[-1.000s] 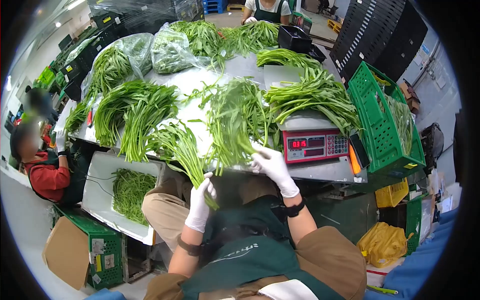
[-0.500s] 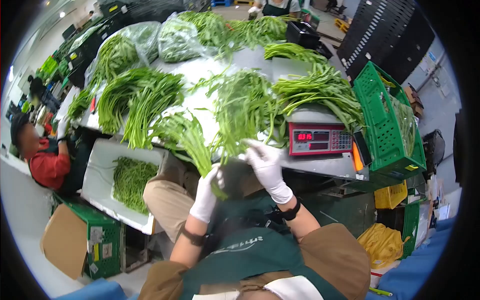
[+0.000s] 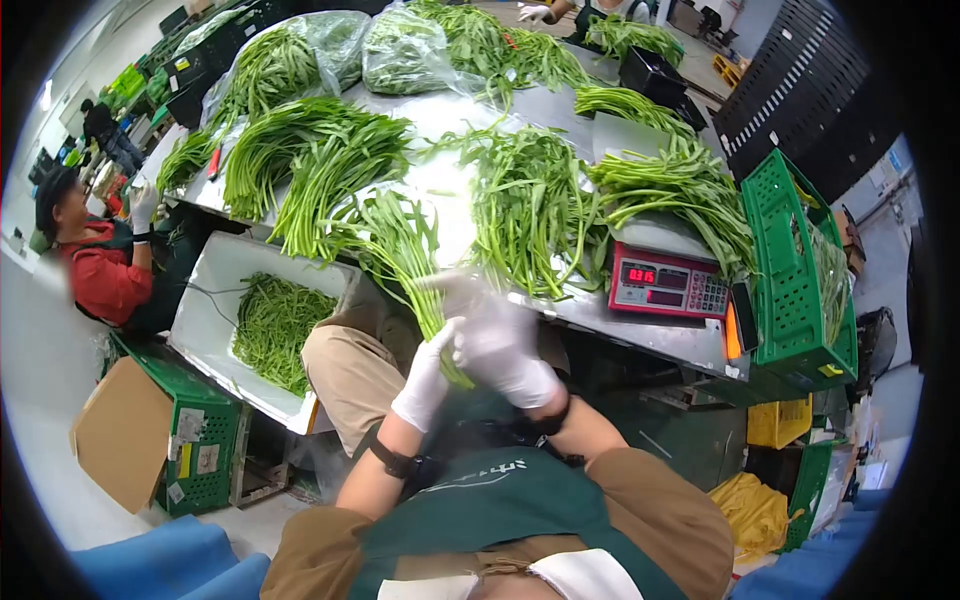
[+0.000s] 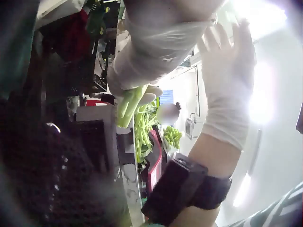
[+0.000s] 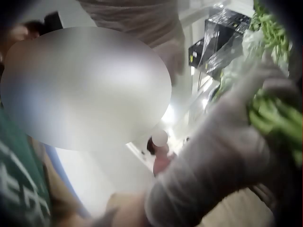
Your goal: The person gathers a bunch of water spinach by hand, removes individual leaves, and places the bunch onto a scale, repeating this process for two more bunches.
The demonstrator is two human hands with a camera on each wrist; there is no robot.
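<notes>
My gloved left hand [image 3: 428, 378] grips a bunch of long-stemmed leafy greens [image 3: 405, 245] around its stalks, with the cut ends [image 4: 130, 108] sticking out below the fist. The leafy tops lean over the table's front edge. Close beside that bunch, my gloved right hand [image 3: 497, 345] is blurred by motion; in the left wrist view the same right hand [image 4: 227, 71] has extended fingers. A loose pile of greens [image 3: 530, 215] lies on the table beyond it. From the right wrist, the left hand [image 5: 213, 142] shows wrapped around the stalks [image 5: 274, 118].
A red scale [image 3: 665, 285] carrying greens [image 3: 680, 190] stands at right, beside a green crate [image 3: 800, 290]. More bunches [image 3: 315, 170] lie at left, with bagged greens [image 3: 405, 55] behind. A white foam box [image 3: 205, 310] holds trimmings below. A person in red [image 3: 105, 270] sits at left.
My right hand has moved left from the loose pile to the bunch in my left hand. The left hand keeps its grip. The head view has shifted, so the table appears higher and farther right.
</notes>
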